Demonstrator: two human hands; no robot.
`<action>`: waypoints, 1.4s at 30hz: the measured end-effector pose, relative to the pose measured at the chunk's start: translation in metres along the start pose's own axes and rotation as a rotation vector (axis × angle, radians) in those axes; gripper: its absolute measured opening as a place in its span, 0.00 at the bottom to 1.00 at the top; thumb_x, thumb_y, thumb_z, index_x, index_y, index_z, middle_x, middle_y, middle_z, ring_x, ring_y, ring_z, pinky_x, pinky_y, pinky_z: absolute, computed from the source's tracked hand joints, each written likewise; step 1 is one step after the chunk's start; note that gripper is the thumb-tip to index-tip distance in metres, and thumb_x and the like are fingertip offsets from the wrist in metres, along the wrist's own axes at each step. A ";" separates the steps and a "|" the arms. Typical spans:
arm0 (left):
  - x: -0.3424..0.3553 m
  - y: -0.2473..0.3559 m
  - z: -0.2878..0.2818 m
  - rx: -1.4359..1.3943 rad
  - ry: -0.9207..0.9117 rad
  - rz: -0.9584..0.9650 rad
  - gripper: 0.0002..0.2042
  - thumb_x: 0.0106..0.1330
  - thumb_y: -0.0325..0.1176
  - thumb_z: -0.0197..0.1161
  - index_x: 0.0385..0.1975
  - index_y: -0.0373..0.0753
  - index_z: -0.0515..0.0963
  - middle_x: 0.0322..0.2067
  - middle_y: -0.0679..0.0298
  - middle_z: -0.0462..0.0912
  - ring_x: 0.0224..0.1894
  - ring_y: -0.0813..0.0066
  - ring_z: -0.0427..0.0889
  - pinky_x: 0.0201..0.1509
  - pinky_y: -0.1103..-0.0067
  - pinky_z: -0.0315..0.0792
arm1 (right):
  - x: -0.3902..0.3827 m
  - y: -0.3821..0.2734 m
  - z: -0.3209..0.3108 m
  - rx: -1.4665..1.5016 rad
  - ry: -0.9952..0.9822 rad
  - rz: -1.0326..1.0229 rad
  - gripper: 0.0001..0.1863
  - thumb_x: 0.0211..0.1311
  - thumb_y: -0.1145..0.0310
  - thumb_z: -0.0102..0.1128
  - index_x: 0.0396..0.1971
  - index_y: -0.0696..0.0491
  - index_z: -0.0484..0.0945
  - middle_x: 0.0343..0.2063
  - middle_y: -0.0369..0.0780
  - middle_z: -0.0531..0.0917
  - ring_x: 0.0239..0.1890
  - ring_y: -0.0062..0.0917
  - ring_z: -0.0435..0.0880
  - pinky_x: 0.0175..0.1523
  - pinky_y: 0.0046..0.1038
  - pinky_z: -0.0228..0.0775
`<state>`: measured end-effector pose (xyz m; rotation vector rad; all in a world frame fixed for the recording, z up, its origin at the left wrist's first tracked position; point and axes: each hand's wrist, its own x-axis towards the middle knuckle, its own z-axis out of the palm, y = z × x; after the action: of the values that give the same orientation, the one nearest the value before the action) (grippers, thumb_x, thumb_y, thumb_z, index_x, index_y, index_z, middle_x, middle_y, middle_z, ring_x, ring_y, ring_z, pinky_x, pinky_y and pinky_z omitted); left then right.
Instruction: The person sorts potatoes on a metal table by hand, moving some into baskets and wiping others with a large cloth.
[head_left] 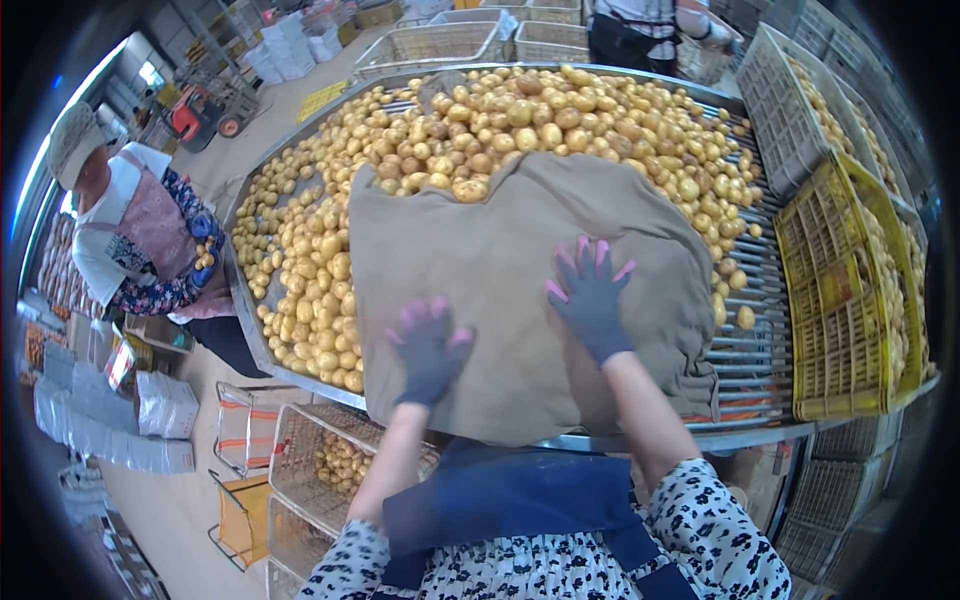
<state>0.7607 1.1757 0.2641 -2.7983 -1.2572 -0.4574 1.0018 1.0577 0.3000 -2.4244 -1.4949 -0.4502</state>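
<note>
A brown cloth (pixel 480 270) is spread over part of a large heap of potatoes (pixel 560 110) on a metal sorting table (pixel 765 350). My left hand (pixel 430 350), in a dark grey glove with pink fingertips, lies on the cloth's left part with fingers spread; it is slightly blurred. Farther right and higher up, my right hand (pixel 592 295) wears a matching glove and presses flat on the cloth, fingers wide apart. Neither hand grips anything. Whatever is directly beneath the cloth is hidden, though its raised folds follow a mound.
Yellow crates (pixel 840 300) and a grey crate (pixel 785 110) of potatoes line the right side. At the left edge a co-worker (pixel 140 230) in blue gloves holds potatoes; another person (pixel 640 35) stands beyond the table. A crate (pixel 320 465) with potatoes sits below left.
</note>
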 end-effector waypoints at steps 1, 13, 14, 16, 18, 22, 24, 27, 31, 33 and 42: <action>-0.002 0.007 0.004 0.019 0.077 0.005 0.31 0.62 0.53 0.55 0.61 0.40 0.61 0.62 0.49 0.55 0.61 0.48 0.58 0.65 0.48 0.44 | -0.001 -0.015 0.005 -0.042 0.024 0.051 0.32 0.57 0.45 0.51 0.61 0.41 0.62 0.62 0.45 0.60 0.65 0.48 0.52 0.61 0.64 0.36; 0.050 0.007 0.031 -0.183 -0.067 -0.023 0.28 0.59 0.53 0.55 0.60 0.55 0.64 0.61 0.34 0.52 0.66 0.38 0.46 0.58 0.36 0.39 | 0.068 -0.019 0.032 -0.191 0.176 0.047 0.25 0.55 0.52 0.53 0.55 0.37 0.70 0.58 0.40 0.67 0.60 0.53 0.57 0.58 0.66 0.43; 0.051 0.005 0.033 -0.153 -0.064 0.009 0.27 0.60 0.51 0.55 0.60 0.55 0.63 0.61 0.35 0.53 0.66 0.39 0.46 0.60 0.39 0.39 | 0.063 -0.019 0.032 -0.148 0.175 0.050 0.25 0.55 0.52 0.53 0.55 0.37 0.70 0.58 0.40 0.67 0.60 0.53 0.57 0.58 0.66 0.43; 0.039 0.002 0.031 -0.129 -0.027 0.036 0.26 0.61 0.49 0.54 0.61 0.56 0.63 0.60 0.35 0.53 0.67 0.41 0.46 0.62 0.41 0.39 | 0.040 -0.025 0.025 -0.116 0.128 0.024 0.26 0.57 0.52 0.52 0.57 0.38 0.68 0.58 0.39 0.67 0.61 0.50 0.57 0.60 0.63 0.43; 0.005 -0.001 0.016 -0.054 -0.119 0.094 0.25 0.63 0.47 0.53 0.61 0.57 0.62 0.59 0.36 0.57 0.65 0.44 0.53 0.64 0.45 0.41 | -0.017 -0.023 -0.002 -0.030 0.042 -0.041 0.27 0.56 0.52 0.53 0.58 0.39 0.66 0.58 0.39 0.66 0.62 0.46 0.58 0.61 0.61 0.44; -0.038 -0.001 -0.011 -0.034 -0.048 0.207 0.24 0.63 0.46 0.53 0.60 0.56 0.64 0.56 0.38 0.63 0.62 0.44 0.60 0.63 0.45 0.43 | -0.076 -0.018 -0.042 0.069 -0.227 -0.004 0.27 0.57 0.57 0.56 0.58 0.42 0.67 0.56 0.42 0.69 0.61 0.42 0.62 0.61 0.49 0.54; -0.034 -0.005 -0.022 -0.150 -0.189 0.218 0.21 0.62 0.45 0.53 0.56 0.52 0.69 0.54 0.41 0.65 0.58 0.47 0.64 0.61 0.43 0.44 | -0.066 0.001 -0.052 0.400 -0.228 0.108 0.26 0.57 0.59 0.56 0.57 0.43 0.68 0.53 0.43 0.72 0.57 0.41 0.67 0.58 0.43 0.60; 0.011 -0.028 -0.036 -0.394 -0.258 0.047 0.18 0.63 0.45 0.54 0.51 0.46 0.73 0.48 0.48 0.73 0.48 0.53 0.74 0.56 0.57 0.61 | -0.028 0.045 -0.053 0.758 -0.067 0.526 0.23 0.58 0.64 0.56 0.55 0.48 0.70 0.45 0.44 0.78 0.44 0.38 0.79 0.46 0.32 0.71; 0.095 -0.046 -0.038 -0.559 0.025 0.108 0.19 0.66 0.43 0.50 0.52 0.40 0.71 0.44 0.51 0.77 0.42 0.54 0.78 0.47 0.68 0.70 | 0.008 0.093 -0.040 0.213 -0.039 0.327 0.19 0.58 0.63 0.56 0.50 0.50 0.73 0.42 0.43 0.79 0.42 0.34 0.80 0.45 0.33 0.72; 0.130 -0.047 -0.031 -0.567 0.126 0.155 0.19 0.66 0.42 0.49 0.52 0.39 0.70 0.45 0.51 0.77 0.44 0.54 0.77 0.48 0.66 0.70 | 0.014 0.102 -0.033 0.056 -0.151 0.324 0.16 0.57 0.62 0.55 0.45 0.51 0.75 0.38 0.43 0.80 0.39 0.36 0.80 0.42 0.36 0.73; 0.158 -0.052 -0.005 -0.212 -0.188 0.206 0.18 0.62 0.40 0.54 0.51 0.43 0.69 0.41 0.51 0.74 0.41 0.49 0.76 0.45 0.63 0.71 | -0.021 0.115 -0.064 0.125 -0.284 0.345 0.12 0.57 0.60 0.54 0.34 0.53 0.76 0.31 0.45 0.80 0.37 0.37 0.80 0.40 0.38 0.71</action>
<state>0.8204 1.3241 0.3094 -3.1723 -0.9825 -0.3407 1.0882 0.9659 0.3436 -2.6519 -1.1197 0.0592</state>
